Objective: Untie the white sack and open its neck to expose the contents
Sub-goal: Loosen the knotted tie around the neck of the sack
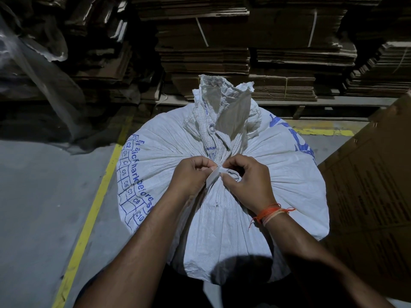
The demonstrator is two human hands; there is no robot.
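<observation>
A big white woven sack (278,178) with blue print stands in front of me, full and round. Its neck (224,116) is gathered tight and sticks up, with a metal eyelet showing. A white strap tie (213,177) binds the neck at its base. My left hand (191,174) pinches the flat loose end of the tie. My right hand (246,181) grips the looped knot part of the same tie. Both hands meet at the knot, on the near side of the neck. The contents are hidden.
Stacks of flattened cardboard (255,52) fill the back. A large brown carton (373,192) stands close on the right. Clear plastic sheeting (33,63) hangs at the left. A yellow floor line (93,207) runs along the grey floor on the left.
</observation>
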